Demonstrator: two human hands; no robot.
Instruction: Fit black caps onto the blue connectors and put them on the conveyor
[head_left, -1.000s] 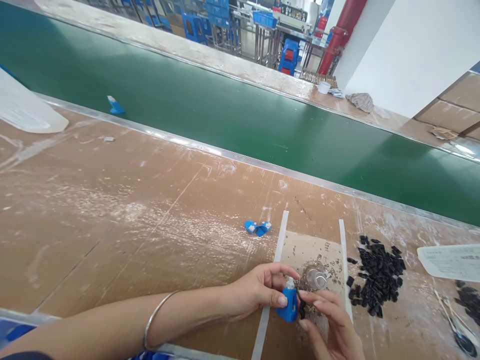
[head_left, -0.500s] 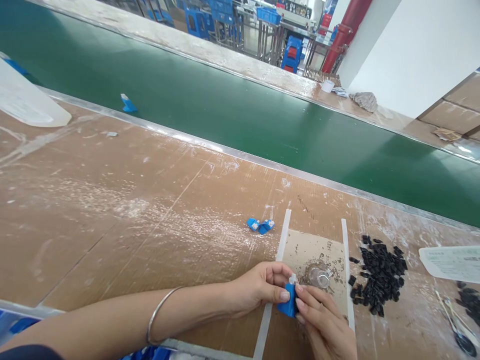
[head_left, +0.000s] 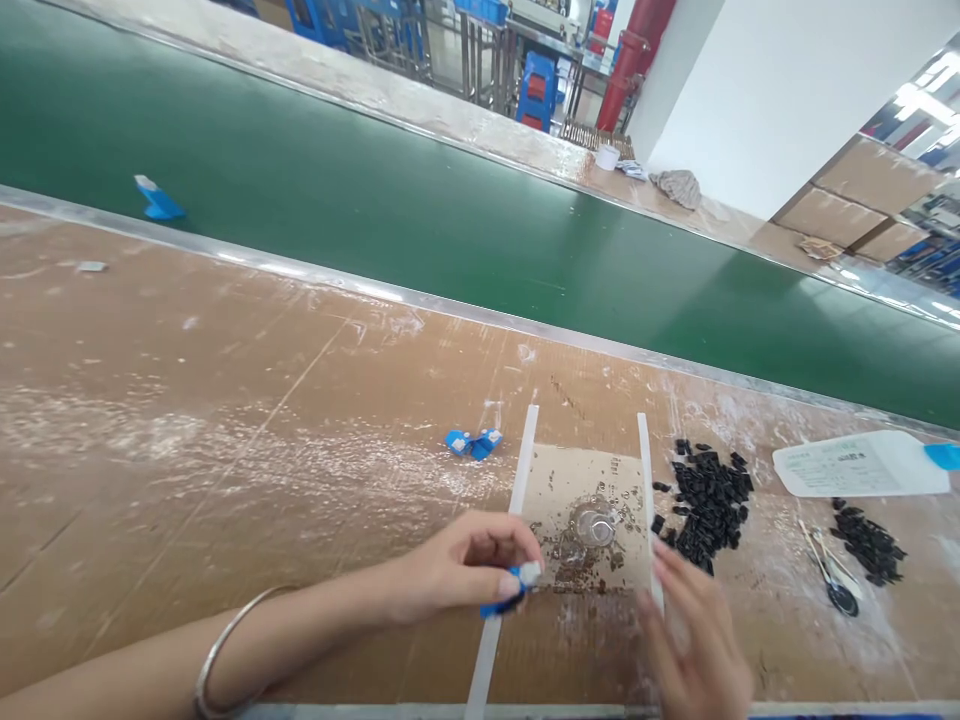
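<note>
One blue plastic part (head_left: 501,598) is pinched between the thumb and curled fingers of the left hand (head_left: 469,565), tilted over the left tape strip (head_left: 525,460), toward the worktop's near edge. The grip sits on its body, which probably keeps the whitish tip and the dark strip along its side reachable. The right hand (head_left: 694,630), blurred, has its fingers parted and shows nothing between them; it hovers near the right tape strip (head_left: 645,470).

Between the strips, a spotted beige sheet (head_left: 562,480) carries a clear round dish (head_left: 595,525), perhaps to keep drips off the worktop (head_left: 247,480). A heap of black pieces (head_left: 709,510) lies just right of that, presumably for easy reach by the right hand. Farther right are thin sticks (head_left: 817,555), a smaller black heap (head_left: 868,545) and a translucent bottle (head_left: 855,462). Two blue pieces (head_left: 486,443) rest left of the sheet; beyond the worktop's far edge, another blue piece (head_left: 159,200) sits on the green belt (head_left: 412,230).
</note>
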